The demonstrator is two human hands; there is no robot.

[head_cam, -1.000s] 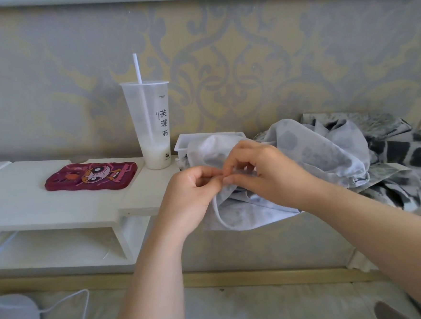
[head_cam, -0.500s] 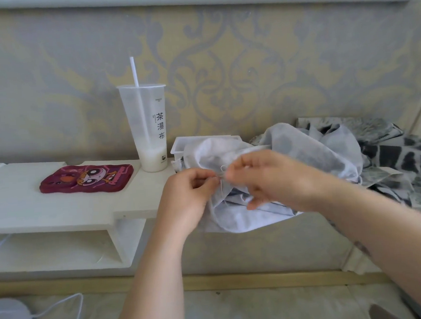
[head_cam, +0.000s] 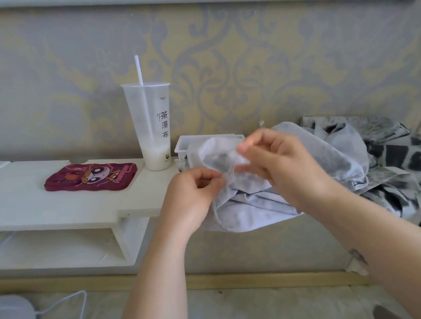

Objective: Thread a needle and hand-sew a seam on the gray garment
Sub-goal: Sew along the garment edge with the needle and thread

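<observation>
Now, off the white shelf [head_cam: 58,207]: left hand [head_cam: 192,195] pinching, fingertips clamped on the gray garment [head_cam: 252,206], bunched there and drooping over the edge. Soft, light and floppy by the look, so best gripped close beside the seam. Then right hand [head_cam: 284,164], curled on a raised fold; needle impossible to make out.

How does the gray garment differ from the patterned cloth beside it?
The gray garment is pale and nearly plain; the patterned cloth has bold black-and-white blotches. The left hand and right hand pinch the garment; no hand touches the patterned cloth. Both lie crumpled.
</observation>
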